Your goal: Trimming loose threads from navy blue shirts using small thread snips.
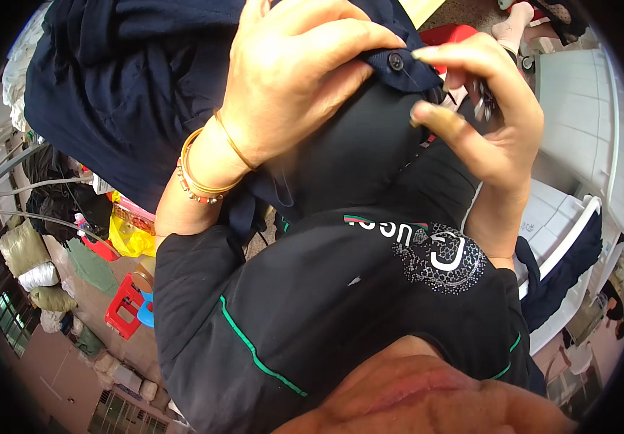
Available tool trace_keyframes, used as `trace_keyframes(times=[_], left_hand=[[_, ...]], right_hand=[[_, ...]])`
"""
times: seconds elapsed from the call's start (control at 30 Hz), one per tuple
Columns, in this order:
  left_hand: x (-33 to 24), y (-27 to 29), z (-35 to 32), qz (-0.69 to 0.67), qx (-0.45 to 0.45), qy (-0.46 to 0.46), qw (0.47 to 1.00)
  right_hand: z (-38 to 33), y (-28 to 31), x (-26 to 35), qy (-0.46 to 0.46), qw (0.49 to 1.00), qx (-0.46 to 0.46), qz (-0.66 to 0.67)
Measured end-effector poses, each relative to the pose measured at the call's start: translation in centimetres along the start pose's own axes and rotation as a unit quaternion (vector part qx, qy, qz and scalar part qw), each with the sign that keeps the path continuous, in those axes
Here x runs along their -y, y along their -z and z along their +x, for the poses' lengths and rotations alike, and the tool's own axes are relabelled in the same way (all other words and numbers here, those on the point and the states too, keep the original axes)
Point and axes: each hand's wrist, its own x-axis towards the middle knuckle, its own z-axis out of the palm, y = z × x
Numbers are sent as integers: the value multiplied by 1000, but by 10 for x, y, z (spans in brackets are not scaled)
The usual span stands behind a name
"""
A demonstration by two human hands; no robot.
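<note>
My left hand pinches the edge of a navy garment between thumb and fingers. On the pinched flap a dark round button faces up. My right hand is just to the right of the flap, its index fingertip at the cloth edge and its thumb held apart below. A shiny metal thing shows by the curled fingers of that hand; its kind I cannot make out. The bulk of the garment spreads out to the left, over my lap.
White panels and a white rack with dark cloth stand at the right. To the left are a yellow bag, a red stool, curved metal bars and wrapped bundles. Another person's foot shows at the top right.
</note>
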Motion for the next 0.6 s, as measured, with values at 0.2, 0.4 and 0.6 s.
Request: trace_keyframes(times=[0.2, 0.4, 0.6], left_hand=[[-1, -5, 0, -73, -45, 18, 996], [-2, -8, -2, -115, -67, 44, 990], [-1, -6, -2, -82, -58, 31, 994]], right_hand=[[-9, 6, -6, -65, 998, 7, -3], [1, -3, -8, 53, 995, 10, -82], [2, -7, -10, 55, 998, 9, -40]])
